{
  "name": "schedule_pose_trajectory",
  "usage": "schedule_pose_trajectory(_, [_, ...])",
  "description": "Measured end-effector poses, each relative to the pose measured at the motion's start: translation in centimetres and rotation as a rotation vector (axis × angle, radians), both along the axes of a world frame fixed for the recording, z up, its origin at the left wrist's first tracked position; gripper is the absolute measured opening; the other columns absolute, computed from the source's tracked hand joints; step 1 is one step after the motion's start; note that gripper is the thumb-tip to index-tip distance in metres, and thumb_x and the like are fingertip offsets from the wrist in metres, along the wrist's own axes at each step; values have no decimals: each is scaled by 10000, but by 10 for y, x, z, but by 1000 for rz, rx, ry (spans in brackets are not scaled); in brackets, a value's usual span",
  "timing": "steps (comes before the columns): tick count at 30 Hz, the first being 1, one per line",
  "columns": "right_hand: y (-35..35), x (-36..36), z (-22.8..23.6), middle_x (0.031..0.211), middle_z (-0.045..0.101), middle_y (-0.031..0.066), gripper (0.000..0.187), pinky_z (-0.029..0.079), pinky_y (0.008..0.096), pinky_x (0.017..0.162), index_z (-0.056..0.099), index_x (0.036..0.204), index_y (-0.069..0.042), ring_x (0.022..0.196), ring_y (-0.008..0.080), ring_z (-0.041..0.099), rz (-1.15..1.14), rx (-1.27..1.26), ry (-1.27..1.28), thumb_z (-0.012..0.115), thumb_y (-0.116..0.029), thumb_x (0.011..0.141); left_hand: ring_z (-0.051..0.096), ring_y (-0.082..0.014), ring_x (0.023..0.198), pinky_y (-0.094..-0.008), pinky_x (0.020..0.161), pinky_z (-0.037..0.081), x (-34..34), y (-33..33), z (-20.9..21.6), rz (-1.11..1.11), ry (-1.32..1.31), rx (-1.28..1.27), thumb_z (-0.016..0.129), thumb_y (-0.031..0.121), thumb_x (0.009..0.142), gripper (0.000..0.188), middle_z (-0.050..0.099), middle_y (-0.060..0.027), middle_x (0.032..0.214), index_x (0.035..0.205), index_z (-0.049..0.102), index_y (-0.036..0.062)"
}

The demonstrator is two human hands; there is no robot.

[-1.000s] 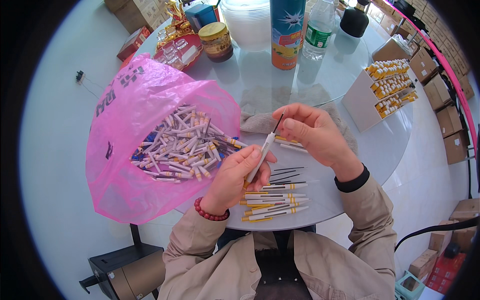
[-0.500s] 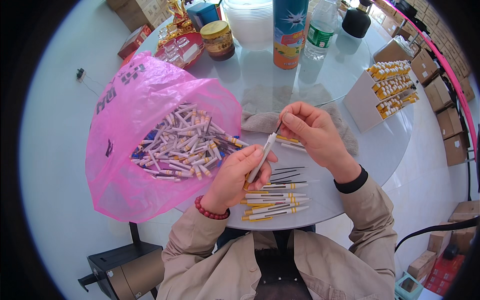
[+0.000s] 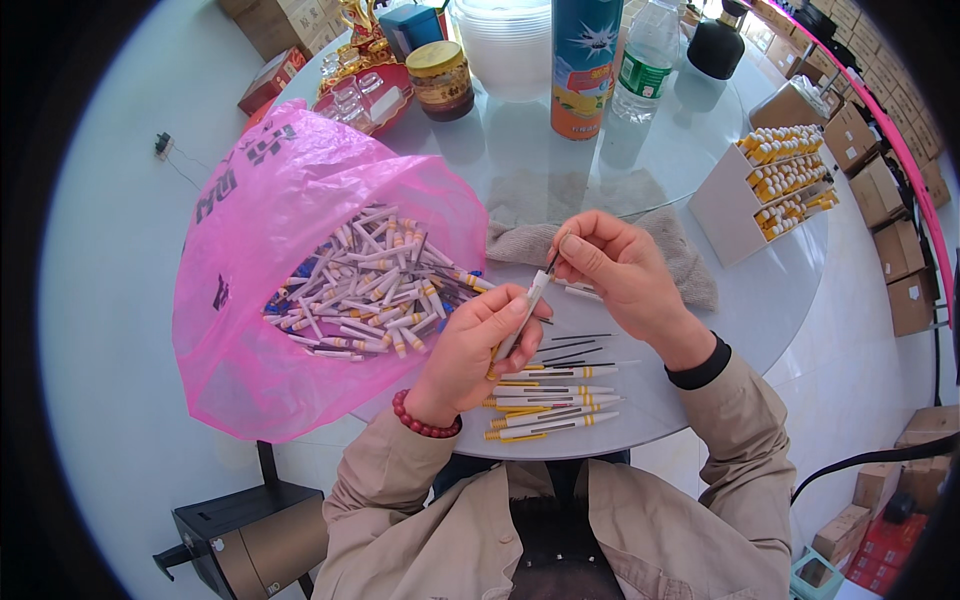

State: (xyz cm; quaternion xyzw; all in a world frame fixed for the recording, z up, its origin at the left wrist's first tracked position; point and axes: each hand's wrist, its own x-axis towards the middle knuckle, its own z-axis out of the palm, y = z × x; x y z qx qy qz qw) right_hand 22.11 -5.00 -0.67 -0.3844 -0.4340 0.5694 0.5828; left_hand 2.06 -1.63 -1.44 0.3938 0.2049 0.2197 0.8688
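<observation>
My left hand (image 3: 470, 345) is closed around a white pen barrel (image 3: 533, 296) with a yellow end, tilted up to the right. Thumb and forefinger of my right hand (image 3: 625, 275) pinch a thin dark pen refill (image 3: 552, 262), whose lower end meets the barrel's upper opening. Below my hands, several white and yellow pens (image 3: 555, 414) lie side by side at the table's near edge. Several loose dark refills (image 3: 575, 350) lie just above them. To the left, a pink plastic bag (image 3: 240, 370) gapes around a heap of white pen parts (image 3: 370, 285).
A grey cloth (image 3: 680, 250) lies beyond my hands. On the right stands a white holder (image 3: 722, 205) full of yellow and white pens. Across the back are a jar (image 3: 440, 85), a spray can (image 3: 583, 75), a plastic bottle (image 3: 643, 65) and stacked clear containers (image 3: 503, 50).
My right hand has come slightly down toward the barrel, and less of the refill shows above the opening. The left hand keeps its grip on the barrel.
</observation>
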Motion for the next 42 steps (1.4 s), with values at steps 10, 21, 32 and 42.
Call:
schedule_pose_trajectory(10, [0,-5,-2,935,624,28,139,462,204,744,578,993,-48,832,64,568,-19,-6,-19,542,-178,959,414,-48,544,-175,469,312,1,0,0,34,10,11,446,196,987,201,513,-13,714,1010,544,22])
schedule_pose_trajectory(21, [0,-6,2,921,636,19,171,465,204,730,610,1005,-37,827,63,576,-57,-28,-71,555,-190,955,379,-64,465,-192,437,302,3,1,3,61,17,-27,416,176,979,236,517,-38,702,1095,522,1])
schedule_pose_trajectory(32, [-5,25,22,835,638,-5,104,475,195,684,644,957,9,768,47,570,-90,57,-704,630,-61,881,374,-93,477,-220,437,310,0,4,5,287,-108,129,380,208,1001,290,504,-49,665,1184,504,20])
schedule_pose_trajectory(42, [0,4,-1,816,630,69,100,483,297,645,656,911,-36,722,182,604,-16,381,-952,655,-49,812,472,-104,616,-218,481,351,-4,6,6,421,-182,135,414,182,978,275,528,-52,817,1160,509,-1])
